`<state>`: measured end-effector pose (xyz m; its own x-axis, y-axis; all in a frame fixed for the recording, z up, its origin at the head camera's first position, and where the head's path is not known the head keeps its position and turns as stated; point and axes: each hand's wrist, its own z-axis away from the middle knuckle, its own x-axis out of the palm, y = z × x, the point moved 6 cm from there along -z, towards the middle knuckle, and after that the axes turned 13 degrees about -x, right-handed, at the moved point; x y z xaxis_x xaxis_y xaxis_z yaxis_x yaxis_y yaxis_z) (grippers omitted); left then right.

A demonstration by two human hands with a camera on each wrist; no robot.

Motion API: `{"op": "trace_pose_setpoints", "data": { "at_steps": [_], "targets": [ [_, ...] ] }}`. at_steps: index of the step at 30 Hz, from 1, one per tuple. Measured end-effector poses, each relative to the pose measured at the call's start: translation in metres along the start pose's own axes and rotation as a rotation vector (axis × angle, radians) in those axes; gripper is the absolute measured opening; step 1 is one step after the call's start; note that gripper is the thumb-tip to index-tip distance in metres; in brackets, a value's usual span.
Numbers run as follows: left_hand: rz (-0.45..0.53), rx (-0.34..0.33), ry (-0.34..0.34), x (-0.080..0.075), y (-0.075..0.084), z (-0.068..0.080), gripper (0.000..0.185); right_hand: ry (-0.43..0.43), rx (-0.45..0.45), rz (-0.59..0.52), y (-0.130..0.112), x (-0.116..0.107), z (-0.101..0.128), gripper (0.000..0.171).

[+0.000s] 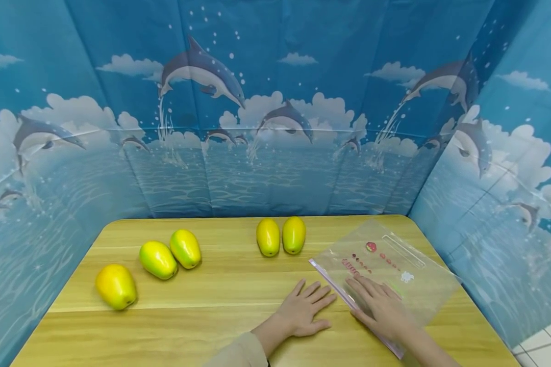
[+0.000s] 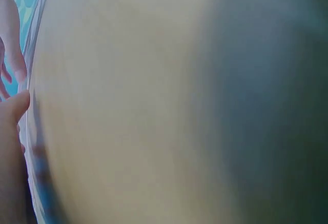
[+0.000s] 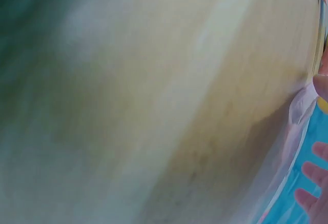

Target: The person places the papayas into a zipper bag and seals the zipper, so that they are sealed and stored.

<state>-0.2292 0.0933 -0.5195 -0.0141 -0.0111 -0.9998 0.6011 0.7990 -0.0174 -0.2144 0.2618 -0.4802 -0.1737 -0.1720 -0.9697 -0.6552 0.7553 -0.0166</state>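
A clear plastic zip bag with pink strawberry prints and a pinkish zip edge lies flat and slanted on the right of the table. My right hand rests on it near the zip edge, fingers stretched out. Left of the bag, my left hand is spread palm down at the tabletop, its fingertips close to the zip edge and nothing held. In the left wrist view, the left hand shows at the margin. The right wrist view catches the bag's edge beside the right hand's thumb.
Two yellow-green mangoes stand side by side at the back middle. Further left lie two more mangoes close together and a yellower mango. The wooden table meets a blue dolphin-print curtain behind and at the sides.
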Motion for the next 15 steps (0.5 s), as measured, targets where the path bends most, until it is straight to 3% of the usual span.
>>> {"op": "trace_pose_setpoints", "data": {
  "at_steps": [7, 15],
  "targets": [
    [-0.019, -0.023, -0.025, 0.001, 0.009, -0.007, 0.060, 0.008, -0.064, 0.032, -0.004, 0.004, -0.002, 0.061],
    [-0.044, -0.062, -0.029, 0.003, 0.011, -0.014, 0.061, -0.011, -0.059, 0.031, -0.005, 0.007, -0.001, 0.056]
  ]
}}
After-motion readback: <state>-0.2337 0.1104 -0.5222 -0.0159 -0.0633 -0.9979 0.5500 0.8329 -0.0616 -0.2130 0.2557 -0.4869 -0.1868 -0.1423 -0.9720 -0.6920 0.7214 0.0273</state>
